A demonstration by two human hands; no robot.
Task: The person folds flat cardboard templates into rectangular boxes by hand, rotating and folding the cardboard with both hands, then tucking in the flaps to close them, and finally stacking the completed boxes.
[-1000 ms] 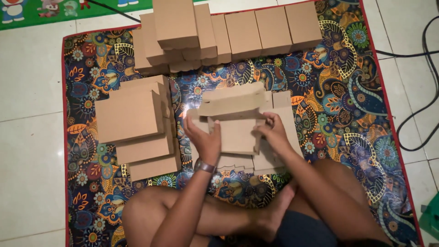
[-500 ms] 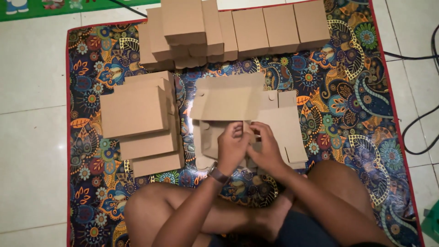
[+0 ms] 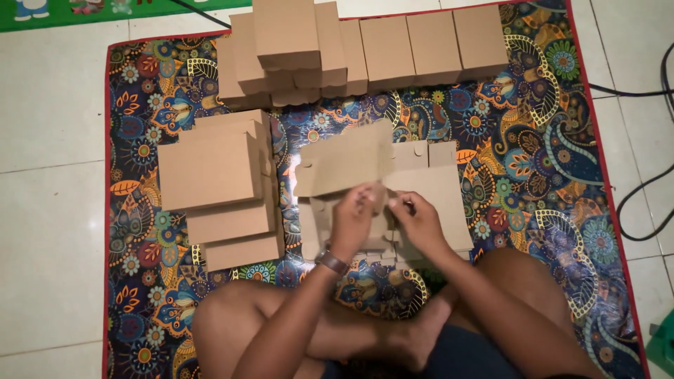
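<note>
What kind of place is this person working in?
Probably a room in a home, used for box folding: a patterned mat lies on a white tiled floor, and both hands fold a flat cardboard sheet beside stacked cardboard boxes.

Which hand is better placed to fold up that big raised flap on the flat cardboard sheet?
Probably the left hand. It sits directly under the raised flap of the cardboard sheet, fingers at its lower edge. The right hand lies beside it, further right, over the flat panel, so it looks better suited to steadying.
</note>
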